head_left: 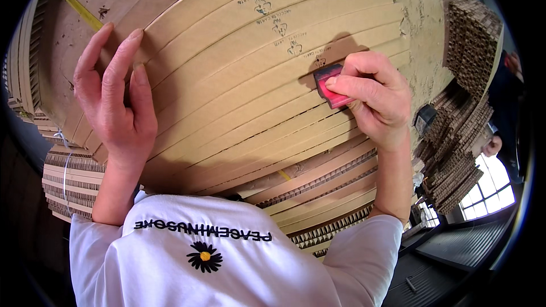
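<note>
The strips (227, 85) have a paperboard face: tan, matt and smooth, with flat dark ink marks (279, 27). The hand stamp (339, 100) has a smooth, red, plastic-looking body with a slight sheen. The stacks (471, 45) at the right are cardboard with rough, open-celled edges. The shirt (244, 281) is soft, matt white cloth. The yellow band (79, 8) appears smooth; its material cannot be determined.

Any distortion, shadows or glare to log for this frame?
Head view: fisheye bends the cardboard strips into arcs; head view: left hand and right hand cast shadows on them, the latter's showing beyond the pink-and-black block; head view: the window at lower right glares white.
</note>
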The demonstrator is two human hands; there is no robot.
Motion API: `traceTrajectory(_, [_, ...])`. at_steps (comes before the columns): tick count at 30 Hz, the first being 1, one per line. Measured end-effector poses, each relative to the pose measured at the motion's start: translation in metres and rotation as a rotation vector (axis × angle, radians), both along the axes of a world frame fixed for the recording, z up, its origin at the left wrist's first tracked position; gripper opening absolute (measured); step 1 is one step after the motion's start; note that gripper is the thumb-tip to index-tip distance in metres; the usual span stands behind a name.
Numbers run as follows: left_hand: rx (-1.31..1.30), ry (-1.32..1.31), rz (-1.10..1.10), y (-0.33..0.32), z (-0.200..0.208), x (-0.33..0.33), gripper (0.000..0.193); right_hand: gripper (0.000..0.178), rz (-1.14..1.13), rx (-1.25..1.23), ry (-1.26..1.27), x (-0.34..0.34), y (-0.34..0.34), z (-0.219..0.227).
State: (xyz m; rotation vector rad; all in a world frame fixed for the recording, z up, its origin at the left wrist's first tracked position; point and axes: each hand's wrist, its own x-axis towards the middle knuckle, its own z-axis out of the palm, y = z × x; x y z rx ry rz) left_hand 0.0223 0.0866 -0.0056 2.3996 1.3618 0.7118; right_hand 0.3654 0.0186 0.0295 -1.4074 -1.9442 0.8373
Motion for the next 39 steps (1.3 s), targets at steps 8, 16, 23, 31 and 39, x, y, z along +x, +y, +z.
traceTrajectory(8, [0.027,0.116,-0.042,-0.008,0.011,-0.001,0.039,0.039,-0.016,-0.008,0.032,0.002,-0.003,-0.004])
traceTrajectory(16, [-0.192,0.37,-0.321,-0.054,0.016,0.01,0.084,0.033,-0.151,-0.012,0.28,0.008,-0.011,0.019])
traceTrajectory(23, [-0.154,0.356,-0.318,-0.053,0.013,0.013,0.087,0.037,-0.12,-0.065,0.152,0.012,-0.038,0.013])
traceTrajectory(31, [-0.128,0.383,-0.301,-0.053,0.016,0.014,0.072,0.033,-0.051,-0.034,0.051,0.006,-0.032,0.005])
traceTrajectory(39, [-0.103,0.396,-0.301,-0.053,0.015,0.015,0.069,0.032,-0.036,0.02,0.012,0.002,-0.028,0.003])
